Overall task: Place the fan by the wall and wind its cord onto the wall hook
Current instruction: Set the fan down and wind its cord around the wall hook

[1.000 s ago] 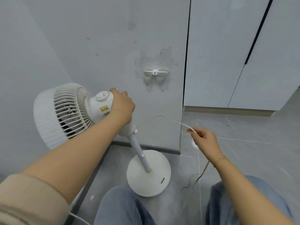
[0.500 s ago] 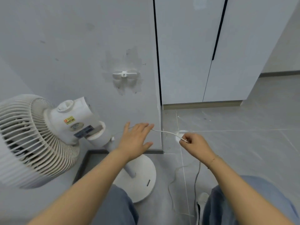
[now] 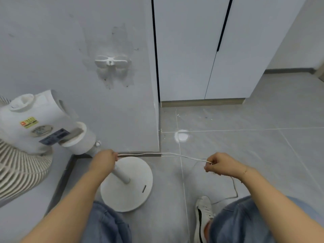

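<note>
The white pedestal fan [image 3: 33, 125] stands by the grey wall on its round base [image 3: 128, 190], its head at the left edge. A thin white cord [image 3: 157, 153] is stretched level between my hands, just above the floor. My left hand [image 3: 105, 159] pinches one end of that stretch above the base. My right hand [image 3: 220, 163] pinches the other end, and the cord trails from it down to the floor near my shoe. The white wall hook [image 3: 112, 61] sits on the wall above and slightly left of the base, with nothing on it.
White cabinet doors [image 3: 192, 50] stand to the right of the wall corner. A white spot [image 3: 182, 135] marks the grey tiled floor. My shoe [image 3: 203, 213] and jeans-clad knees fill the bottom of the view.
My left hand let go of the fan head, reached across and closed on the cord. Both hands have pulled the cord taut between them. The view swung to the right.
</note>
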A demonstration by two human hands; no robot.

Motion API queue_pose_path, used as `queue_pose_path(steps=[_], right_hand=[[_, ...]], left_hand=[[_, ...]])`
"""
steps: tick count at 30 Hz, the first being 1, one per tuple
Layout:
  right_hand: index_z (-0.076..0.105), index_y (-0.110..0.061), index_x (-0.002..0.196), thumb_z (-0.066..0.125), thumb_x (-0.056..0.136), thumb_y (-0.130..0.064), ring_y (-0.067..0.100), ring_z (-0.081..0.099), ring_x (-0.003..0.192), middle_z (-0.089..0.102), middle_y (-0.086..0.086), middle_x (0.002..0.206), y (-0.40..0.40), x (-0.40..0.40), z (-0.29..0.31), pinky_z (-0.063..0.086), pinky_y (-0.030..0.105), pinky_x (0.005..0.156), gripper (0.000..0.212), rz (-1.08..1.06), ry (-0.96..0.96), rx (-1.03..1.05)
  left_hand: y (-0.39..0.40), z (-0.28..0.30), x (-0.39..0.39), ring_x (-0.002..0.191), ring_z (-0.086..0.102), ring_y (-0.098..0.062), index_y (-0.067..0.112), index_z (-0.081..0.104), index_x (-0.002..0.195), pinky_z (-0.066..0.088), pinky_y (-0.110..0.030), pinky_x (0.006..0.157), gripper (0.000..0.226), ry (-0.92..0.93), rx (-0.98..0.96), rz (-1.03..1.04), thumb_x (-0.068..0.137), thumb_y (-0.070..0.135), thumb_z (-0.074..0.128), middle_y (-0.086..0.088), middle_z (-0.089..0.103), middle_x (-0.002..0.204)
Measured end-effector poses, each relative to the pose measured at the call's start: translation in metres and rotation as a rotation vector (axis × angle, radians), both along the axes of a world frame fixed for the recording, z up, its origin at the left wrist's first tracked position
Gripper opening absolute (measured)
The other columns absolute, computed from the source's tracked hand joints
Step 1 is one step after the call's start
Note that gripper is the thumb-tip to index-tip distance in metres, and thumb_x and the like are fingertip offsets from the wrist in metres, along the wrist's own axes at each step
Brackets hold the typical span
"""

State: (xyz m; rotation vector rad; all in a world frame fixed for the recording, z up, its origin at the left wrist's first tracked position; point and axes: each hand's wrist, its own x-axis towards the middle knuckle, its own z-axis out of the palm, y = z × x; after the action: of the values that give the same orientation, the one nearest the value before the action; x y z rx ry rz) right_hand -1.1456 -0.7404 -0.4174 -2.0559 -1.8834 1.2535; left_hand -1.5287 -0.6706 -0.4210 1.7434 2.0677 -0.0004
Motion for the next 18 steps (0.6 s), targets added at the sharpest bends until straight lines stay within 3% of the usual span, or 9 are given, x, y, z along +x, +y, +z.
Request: queue_pose_path(steps=[2, 4, 7, 11, 14, 16, 18], right_hand=[[0.071, -0.007, 0.074, 0.064, 0.085, -0.024, 0.015, 0.048, 0.058, 0.054, 0.003, 0.06, 0.01, 0.007, 0.008, 0.042, 0.024, 0.058, 0.021, -0.014, 0.067, -0.055], [0.073, -0.009, 0.086, 0.054, 0.094, -0.029, 0.014, 0.041, 0.06, 0.046, 0.0, 0.063, 0.018, 0.007, 0.019, 0.039, 0.023, 0.06, 0.029, -0.057, 0.152, -0.045], [0.071, -0.014, 0.088, 0.04, 0.1, -0.032, 0.009, 0.03, 0.052, 0.034, -0.004, 0.06, 0.023, -0.012, 0.027, 0.028, 0.019, 0.052, 0.038, -0.078, 0.257, -0.011], [0.067, -0.013, 0.085, 0.041, 0.1, -0.032, 0.002, 0.028, 0.044, 0.033, -0.008, 0.055, 0.021, -0.054, 0.033, 0.029, 0.016, 0.052, 0.036, 0.109, 0.288, 0.031], [0.067, -0.013, 0.083, 0.043, 0.099, -0.034, 0.005, 0.027, 0.046, 0.031, -0.009, 0.053, 0.025, -0.074, 0.035, 0.028, 0.015, 0.048, 0.036, 0.171, 0.339, 0.076], [0.068, -0.011, 0.082, 0.045, 0.098, -0.035, 0.005, 0.026, 0.044, 0.03, -0.008, 0.051, 0.028, -0.082, 0.034, 0.027, 0.014, 0.046, 0.037, 0.181, 0.343, 0.096], [0.069, -0.011, 0.079, 0.049, 0.096, -0.038, 0.005, 0.026, 0.043, 0.03, -0.009, 0.05, 0.03, -0.084, 0.032, 0.027, 0.013, 0.045, 0.037, 0.182, 0.338, 0.109]], left_hand=[[0.0, -0.007, -0.01, 0.111, 0.058, -0.032, 0.006, 0.064, 0.108, 0.044, -0.034, 0.092, 0.031, 0.17, -0.058, 0.001, 0.098, 0.021, 0.039, -0.017, 0.064, 0.115], [-0.005, -0.013, -0.01, 0.116, 0.056, -0.03, 0.012, 0.057, 0.119, 0.043, -0.033, 0.096, 0.03, 0.22, -0.124, -0.024, 0.097, 0.021, 0.038, -0.014, 0.06, 0.125], [-0.011, -0.023, 0.005, 0.122, 0.05, -0.025, 0.016, 0.048, 0.132, 0.04, -0.034, 0.101, 0.036, 0.055, -0.024, -0.178, 0.096, 0.021, 0.043, -0.007, 0.053, 0.133], [-0.03, -0.016, 0.049, 0.137, 0.032, -0.012, 0.028, 0.039, 0.141, 0.026, -0.037, 0.114, 0.051, -0.323, 0.094, -0.409, 0.093, 0.045, 0.044, 0.01, 0.039, 0.145], [-0.035, -0.011, 0.072, 0.126, 0.041, -0.003, 0.033, 0.052, 0.127, 0.03, -0.033, 0.108, 0.055, -0.352, 0.156, -0.509, 0.086, 0.062, 0.029, 0.018, 0.052, 0.131], [-0.035, -0.005, 0.078, 0.103, 0.054, -0.004, 0.029, 0.063, 0.1, 0.039, -0.029, 0.094, 0.033, -0.436, 0.128, -0.487, 0.092, 0.051, 0.04, 0.018, 0.062, 0.102], [-0.037, -0.001, 0.078, 0.075, 0.054, -0.005, 0.023, 0.057, 0.075, 0.042, -0.027, 0.077, 0.027, -0.577, 0.019, -0.459, 0.095, 0.038, 0.046, 0.013, 0.062, 0.075]])
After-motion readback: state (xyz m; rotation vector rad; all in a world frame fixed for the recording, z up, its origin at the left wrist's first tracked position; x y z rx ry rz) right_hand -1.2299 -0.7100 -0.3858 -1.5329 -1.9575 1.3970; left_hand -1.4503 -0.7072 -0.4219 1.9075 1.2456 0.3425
